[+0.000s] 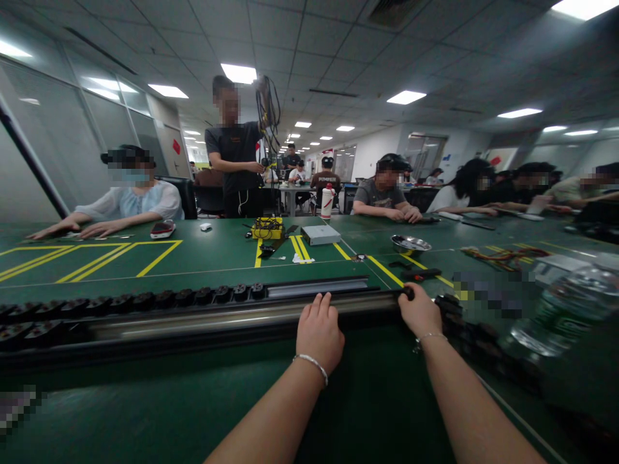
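A long black channel point(193, 320) with a shiny metal inside runs across the table in front of me. My left hand point(320, 332) rests on it near its right part, fingers stretched over it and thumb hidden. At the channel's right end, my right hand point(420, 310) pinches a small round black part point(409, 293), mostly covered by the fingers. Behind the channel, a row of round black parts point(184, 296) sits in a second black rail point(316, 288). More dark parts point(449, 308) lie to the right of my right hand, blurred.
On the green table point(232, 399) stand a metal bowl point(410, 243), a grey box point(320, 234), a yellow cable holder point(267, 227), and a water bottle point(561, 312) at right. Coloured wires point(507, 256) lie behind. Across the table a standing person point(235, 148) holds cables; others sit.
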Demonstrator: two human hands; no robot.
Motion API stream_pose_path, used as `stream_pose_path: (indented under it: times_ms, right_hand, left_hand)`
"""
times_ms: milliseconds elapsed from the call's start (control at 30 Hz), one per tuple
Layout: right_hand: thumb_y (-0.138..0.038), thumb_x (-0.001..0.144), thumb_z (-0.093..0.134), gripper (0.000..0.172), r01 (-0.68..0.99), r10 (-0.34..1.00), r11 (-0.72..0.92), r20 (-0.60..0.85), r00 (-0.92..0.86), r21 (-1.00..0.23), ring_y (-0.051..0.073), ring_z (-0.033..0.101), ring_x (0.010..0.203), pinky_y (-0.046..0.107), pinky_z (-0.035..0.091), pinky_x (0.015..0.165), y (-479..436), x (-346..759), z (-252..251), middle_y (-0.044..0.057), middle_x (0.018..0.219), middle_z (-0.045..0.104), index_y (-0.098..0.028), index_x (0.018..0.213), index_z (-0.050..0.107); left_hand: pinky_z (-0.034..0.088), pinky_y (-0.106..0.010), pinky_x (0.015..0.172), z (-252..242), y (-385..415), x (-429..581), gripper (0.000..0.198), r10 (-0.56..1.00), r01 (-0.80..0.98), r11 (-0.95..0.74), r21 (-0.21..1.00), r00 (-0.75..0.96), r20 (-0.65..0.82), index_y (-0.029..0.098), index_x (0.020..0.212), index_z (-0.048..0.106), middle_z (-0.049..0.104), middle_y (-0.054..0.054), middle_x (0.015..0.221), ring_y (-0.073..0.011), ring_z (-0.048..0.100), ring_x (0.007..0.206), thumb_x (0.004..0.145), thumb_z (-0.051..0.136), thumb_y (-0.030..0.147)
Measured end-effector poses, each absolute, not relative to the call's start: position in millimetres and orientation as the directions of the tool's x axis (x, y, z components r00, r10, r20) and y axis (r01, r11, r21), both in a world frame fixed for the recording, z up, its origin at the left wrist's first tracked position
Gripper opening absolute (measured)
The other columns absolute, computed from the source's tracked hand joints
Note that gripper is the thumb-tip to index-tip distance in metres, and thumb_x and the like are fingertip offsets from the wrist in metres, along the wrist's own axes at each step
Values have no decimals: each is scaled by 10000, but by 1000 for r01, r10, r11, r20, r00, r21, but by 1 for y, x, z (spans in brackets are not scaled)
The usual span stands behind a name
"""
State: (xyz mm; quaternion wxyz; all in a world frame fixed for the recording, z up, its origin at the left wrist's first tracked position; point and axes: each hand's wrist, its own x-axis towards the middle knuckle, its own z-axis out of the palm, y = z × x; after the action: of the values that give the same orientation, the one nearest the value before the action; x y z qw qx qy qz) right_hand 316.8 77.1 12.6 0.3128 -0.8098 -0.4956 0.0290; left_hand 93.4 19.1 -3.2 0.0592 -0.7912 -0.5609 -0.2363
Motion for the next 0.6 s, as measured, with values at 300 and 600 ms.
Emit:
stream_pose_path:
  times_ms: [300, 600]
  right_hand:
    - [-273, 793, 422, 396, 800, 821, -310, 280, 498, -515, 241, 593, 908, 318, 437, 740, 77, 316, 13, 92, 1046, 632, -210, 1164, 546]
    - [-263, 795, 424, 403, 800, 810, -318, 293, 508, -508, 229, 592, 915, 321, 441, 781, 75, 316, 14, 98, 1039, 632, -194, 1171, 551]
  left_hand:
    - [320, -394, 1021, -4, 20, 94, 278, 852, 913, -370, 174, 258, 456, 163, 1011, 558, 427, -80, 1383, -219, 320, 1297, 748, 481, 207]
    - [315, -397, 1022, -3, 18, 93, 298, 854, 913, -371, 169, 264, 449, 165, 1036, 554, 414, -80, 1392, -218, 312, 1302, 753, 474, 212]
